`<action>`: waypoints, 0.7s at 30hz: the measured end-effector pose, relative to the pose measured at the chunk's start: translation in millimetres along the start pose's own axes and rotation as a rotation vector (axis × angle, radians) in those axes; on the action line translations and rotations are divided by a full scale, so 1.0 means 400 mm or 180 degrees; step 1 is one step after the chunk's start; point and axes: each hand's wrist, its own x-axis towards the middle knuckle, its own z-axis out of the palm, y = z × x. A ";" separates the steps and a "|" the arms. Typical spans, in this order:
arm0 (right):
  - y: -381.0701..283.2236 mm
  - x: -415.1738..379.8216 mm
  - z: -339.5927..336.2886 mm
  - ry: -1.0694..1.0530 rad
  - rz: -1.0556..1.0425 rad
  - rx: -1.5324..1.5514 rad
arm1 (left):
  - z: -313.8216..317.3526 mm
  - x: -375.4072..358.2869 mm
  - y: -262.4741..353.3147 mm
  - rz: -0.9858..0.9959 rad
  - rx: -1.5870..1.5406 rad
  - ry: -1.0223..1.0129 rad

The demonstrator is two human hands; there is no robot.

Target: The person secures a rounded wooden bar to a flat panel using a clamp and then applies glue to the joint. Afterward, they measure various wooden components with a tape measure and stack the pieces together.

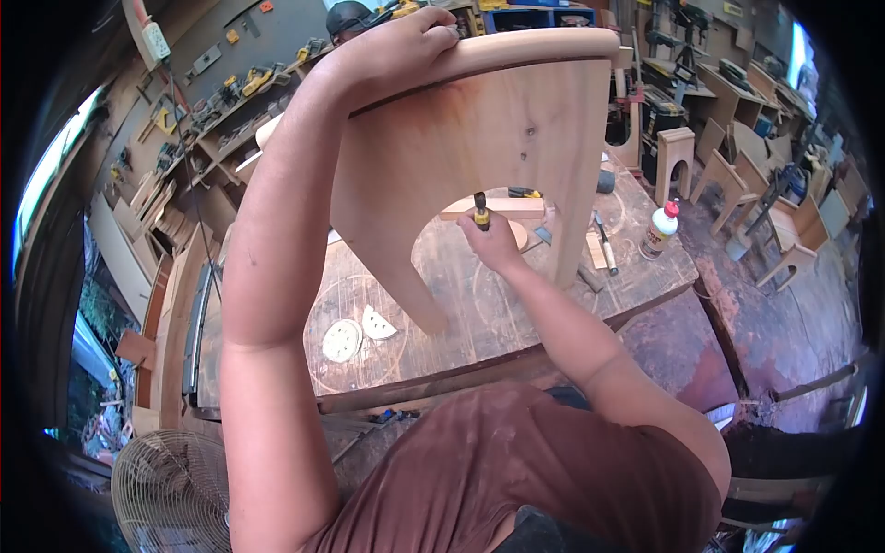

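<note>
A pale wooden stool (479,120) stands upright on the workbench, with an arched cutout between its legs and a thick rounded seat on top. Over the seat's upper edge curls my left hand (406,41), fingers wrapped round the wood. My right hand (493,241) is closed on a yellow-and-black tool handle (481,214), in front of the arch opening. The tool's working end is hard to make out. Behind the arch lie a wooden strip (516,207) and a small flat blade (543,236). A chisel (606,243) rests right of the stool.
The scratched workbench (424,369) carries a red-capped glue bottle (660,229) and round pale discs (342,340). A wire fan (171,493) stands at lower left. Small wooden stools (675,164) sit on the floor at right. Another person's dark cap (348,18) shows behind.
</note>
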 end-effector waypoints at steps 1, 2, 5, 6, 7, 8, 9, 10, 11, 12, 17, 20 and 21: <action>0.010 0.000 0.000 0.0022 0.0019 -0.0019 | 0.003 0.007 -0.005 0.0020 -0.0026 -0.0013; 0.015 0.006 0.000 -0.0031 0.0101 -0.0015 | 0.004 0.019 -0.008 -0.0062 0.0075 -0.0109; 0.014 0.008 -0.001 -0.0126 0.0139 0.0067 | 0.002 0.045 -0.038 -0.0170 0.0261 -0.0154; 0.010 0.009 -0.002 -0.0158 0.0131 0.0170 | 0.004 0.076 -0.066 0.0097 0.0295 -0.0206; 0.009 0.011 -0.002 -0.0159 0.0132 0.0156 | 0.013 0.104 -0.095 0.0360 0.0331 -0.0266; 0.012 0.011 0.000 -0.0166 0.0018 0.0107 | 0.017 0.097 -0.089 0.0357 0.0321 -0.0269; 0.014 0.013 -0.001 -0.0175 -0.0100 0.0060 | 0.022 0.086 -0.083 0.0308 0.0251 -0.0108; 0.016 0.015 -0.006 -0.0180 -0.0092 0.0060 | 0.026 0.076 -0.077 0.0257 0.0182 0.0047; 0.015 0.017 -0.009 -0.0251 0.0059 0.0049 | 0.029 0.070 -0.070 0.0244 0.0178 0.0035; 0.013 0.018 -0.011 -0.0323 0.0206 0.0039 | 0.030 0.066 -0.062 0.0111 0.0121 0.0065; 0.001 0.021 -0.013 -0.0382 0.0232 0.0029 | 0.012 0.027 -0.001 -0.0038 -0.0095 -0.0012; 0.008 0.014 -0.005 -0.0224 0.0308 -0.0066 | 0.038 0.047 -0.040 0.0195 -0.0117 0.0183; 0.012 0.016 -0.007 -0.0137 0.0224 -0.0186 | 0.037 0.036 -0.017 0.0085 -0.0015 0.0268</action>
